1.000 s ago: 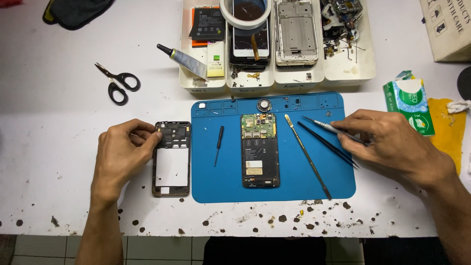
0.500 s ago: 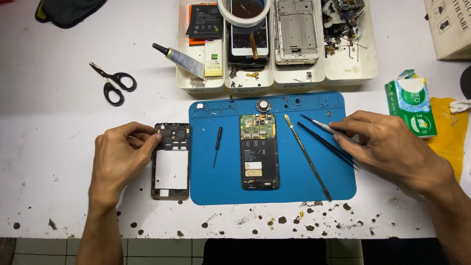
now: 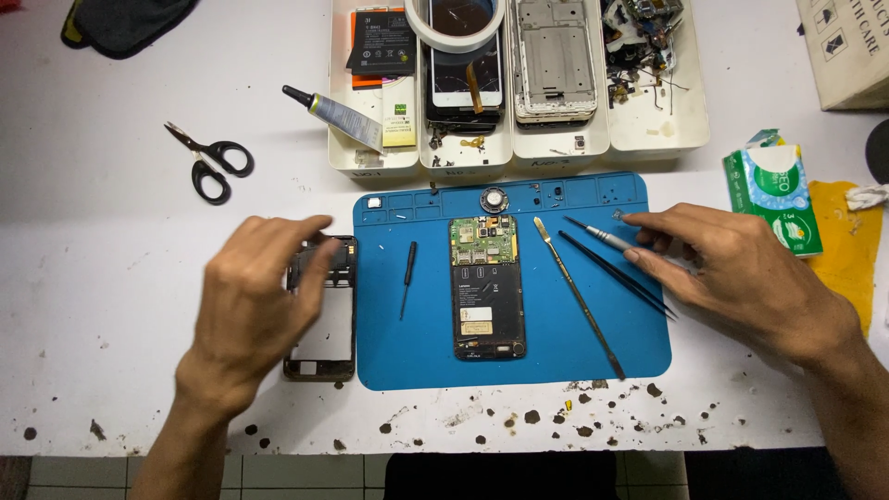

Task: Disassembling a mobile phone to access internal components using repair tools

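Note:
My left hand (image 3: 250, 296) hovers, blurred, with fingers apart over the upper part of a black phone frame (image 3: 321, 347) that lies on the white table just left of the blue work mat (image 3: 417, 356). An opened phone with its green circuit board showing (image 3: 487, 287) lies in the middle of the mat. My right hand (image 3: 741, 273) rests flat on the mat's right edge. Its fingertips touch the end of a silver-tipped tool (image 3: 602, 236). Black tweezers (image 3: 616, 273) lie under that hand's thumb.
A small black screwdriver (image 3: 407, 278) and a long metal pry tool (image 3: 579, 296) lie on the mat. White trays (image 3: 463, 165) of phone parts stand behind it, with a glue tube (image 3: 333, 113). Scissors (image 3: 208, 162) lie at left, a green tissue pack (image 3: 773, 194) and yellow cloth (image 3: 843, 241) at right.
My left hand has lifted off the side of the phone frame and swung over its top. My right hand has opened out flatter beside the silver-tipped tool.

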